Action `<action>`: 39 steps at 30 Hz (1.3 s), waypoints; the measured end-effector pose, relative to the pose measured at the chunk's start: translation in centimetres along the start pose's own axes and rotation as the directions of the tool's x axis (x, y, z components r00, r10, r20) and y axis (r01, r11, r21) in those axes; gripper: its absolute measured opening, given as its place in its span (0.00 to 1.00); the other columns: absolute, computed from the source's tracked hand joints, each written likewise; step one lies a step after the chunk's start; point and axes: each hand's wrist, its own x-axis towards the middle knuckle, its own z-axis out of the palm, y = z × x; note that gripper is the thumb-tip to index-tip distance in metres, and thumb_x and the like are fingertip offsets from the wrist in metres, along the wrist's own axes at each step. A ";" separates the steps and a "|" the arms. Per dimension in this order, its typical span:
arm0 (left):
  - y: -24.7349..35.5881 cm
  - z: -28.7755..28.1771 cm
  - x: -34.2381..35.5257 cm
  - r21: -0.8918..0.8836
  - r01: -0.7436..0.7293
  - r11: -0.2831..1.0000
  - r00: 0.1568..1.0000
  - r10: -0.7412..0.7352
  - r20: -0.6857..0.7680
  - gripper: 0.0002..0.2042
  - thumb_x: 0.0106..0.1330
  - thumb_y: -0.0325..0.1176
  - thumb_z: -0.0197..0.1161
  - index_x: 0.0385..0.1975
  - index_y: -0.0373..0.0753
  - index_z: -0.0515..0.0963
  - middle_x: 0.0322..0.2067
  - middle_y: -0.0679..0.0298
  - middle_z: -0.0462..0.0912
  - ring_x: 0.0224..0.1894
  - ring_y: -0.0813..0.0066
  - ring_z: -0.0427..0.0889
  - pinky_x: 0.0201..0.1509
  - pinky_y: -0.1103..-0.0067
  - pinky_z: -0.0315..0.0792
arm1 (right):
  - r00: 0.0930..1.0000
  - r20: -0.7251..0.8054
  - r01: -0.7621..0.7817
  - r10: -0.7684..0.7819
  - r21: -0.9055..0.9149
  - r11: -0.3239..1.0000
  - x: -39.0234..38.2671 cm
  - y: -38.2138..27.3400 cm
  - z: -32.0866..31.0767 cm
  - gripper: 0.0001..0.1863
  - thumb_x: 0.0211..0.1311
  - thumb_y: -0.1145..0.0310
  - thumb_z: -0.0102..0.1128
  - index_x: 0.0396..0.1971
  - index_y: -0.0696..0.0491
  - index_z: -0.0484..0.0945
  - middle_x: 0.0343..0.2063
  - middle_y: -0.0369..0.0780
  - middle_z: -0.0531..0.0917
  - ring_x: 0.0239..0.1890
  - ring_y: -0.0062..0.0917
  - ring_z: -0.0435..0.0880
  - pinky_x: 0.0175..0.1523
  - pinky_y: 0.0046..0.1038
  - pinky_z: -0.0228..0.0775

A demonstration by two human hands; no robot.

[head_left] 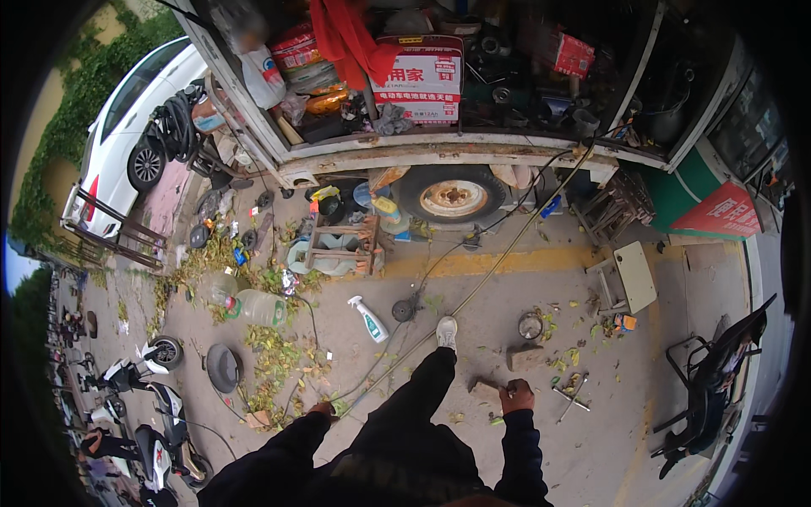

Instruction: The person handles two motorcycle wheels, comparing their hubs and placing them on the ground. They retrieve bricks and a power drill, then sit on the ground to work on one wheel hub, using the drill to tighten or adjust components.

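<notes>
My right hand (517,395) is closed around a short brown object (483,385) that sticks out to its left; its kind is unclear. To the right of that hand, a metal cross wrench (572,397) lies on the pavement. A brown block (525,357) and a round metal tin (530,325) are just beyond the hand. My left hand (323,411) hangs low beside my leg, near a thin hose (384,374) on the ground; its fingers are mostly hidden. One white shoe (446,332) is planted beside the hose.
A white spray bottle (368,319), a large clear plastic jug (260,308) and a black basin (224,367) lie to the left among leaves. Ahead stands a cluttered wheeled stall with a rusty wheel (454,198). A stool (634,277) and black chair (705,389) are right; scooters (156,422) left.
</notes>
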 end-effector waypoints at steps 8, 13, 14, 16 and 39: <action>24.3 -28.1 5.9 0.009 -0.175 0.984 0.985 0.175 0.003 0.20 0.58 0.52 0.69 0.47 0.50 0.89 0.44 0.67 0.90 0.44 0.65 0.89 0.51 0.70 0.82 | 0.992 0.126 -0.020 0.016 0.026 0.999 19.1 -2.6 -7.6 0.16 0.49 0.58 0.78 0.30 0.55 0.86 0.34 0.42 0.89 0.38 0.40 0.89 0.48 0.40 0.80; 32.5 -37.0 7.5 -0.244 0.072 0.967 0.990 -0.099 -0.099 0.19 0.68 0.55 0.62 0.41 0.46 0.87 0.30 0.64 0.91 0.32 0.68 0.90 0.45 0.71 0.82 | 0.979 0.155 0.137 -0.135 -0.004 0.991 35.5 -6.9 -9.0 0.20 0.47 0.60 0.81 0.36 0.55 0.85 0.30 0.40 0.89 0.35 0.32 0.89 0.44 0.35 0.81; 33.1 -36.8 7.1 -0.555 0.036 0.831 0.976 -0.149 -0.161 0.20 0.68 0.55 0.63 0.41 0.44 0.86 0.30 0.60 0.91 0.34 0.62 0.90 0.46 0.68 0.81 | 0.972 0.188 0.132 -0.139 0.048 0.990 38.9 -7.8 -9.0 0.20 0.47 0.61 0.81 0.36 0.55 0.85 0.30 0.40 0.89 0.34 0.32 0.89 0.43 0.35 0.81; 33.4 -35.5 8.5 -0.469 0.011 0.883 0.899 -0.214 -0.382 0.20 0.67 0.53 0.65 0.43 0.42 0.85 0.32 0.57 0.90 0.38 0.56 0.89 0.48 0.66 0.81 | 0.950 0.266 0.127 -0.165 0.153 0.980 45.7 -12.2 -9.2 0.20 0.48 0.61 0.81 0.37 0.55 0.84 0.29 0.40 0.89 0.34 0.31 0.89 0.42 0.34 0.81; 60.2 -19.0 2.0 -0.817 0.496 0.294 0.744 -0.629 0.225 0.20 0.59 0.53 0.66 0.38 0.44 0.90 0.37 0.55 0.91 0.43 0.56 0.89 0.54 0.65 0.81 | 0.489 0.002 0.695 -0.872 0.603 0.391 90.8 -59.0 -7.1 0.35 0.81 0.45 0.41 0.71 0.60 0.61 0.66 0.52 0.71 0.62 0.41 0.78 0.64 0.38 0.72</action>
